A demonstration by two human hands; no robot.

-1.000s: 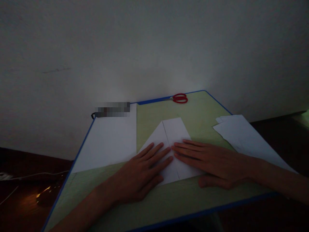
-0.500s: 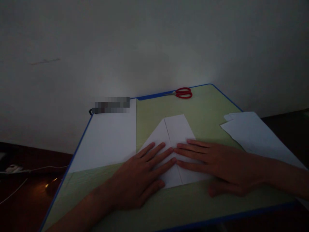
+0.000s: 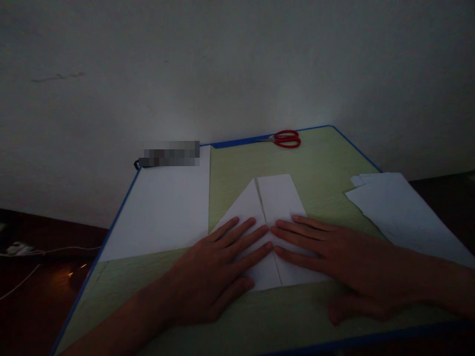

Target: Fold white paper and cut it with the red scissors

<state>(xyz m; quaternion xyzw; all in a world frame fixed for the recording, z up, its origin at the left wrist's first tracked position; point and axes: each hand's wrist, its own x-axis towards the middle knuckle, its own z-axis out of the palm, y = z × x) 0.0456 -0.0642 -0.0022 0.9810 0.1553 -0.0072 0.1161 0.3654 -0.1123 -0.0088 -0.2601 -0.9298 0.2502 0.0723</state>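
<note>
A partly folded white paper (image 3: 276, 198) lies on the green table (image 3: 319, 168), one corner folded in to a centre crease. My left hand (image 3: 215, 272) rests flat on its left half, fingers stretched out and spread. My right hand (image 3: 334, 257) lies flat on its right half, fingers out, thumb on the table. The fingertips of both hands meet at the centre crease. Neither hand holds anything.
A white sheet (image 3: 163, 207) lies at the table's left. More white sheets (image 3: 401, 212) overhang the right edge. Red-handled scissors (image 3: 284, 139) lie at the far edge by the wall. Cables (image 3: 22, 249) run on the dark floor at left.
Both hands stay flat on the paper; my right hand has slid slightly toward me. The view has shifted a little, so the table sits higher and more to the right.
</note>
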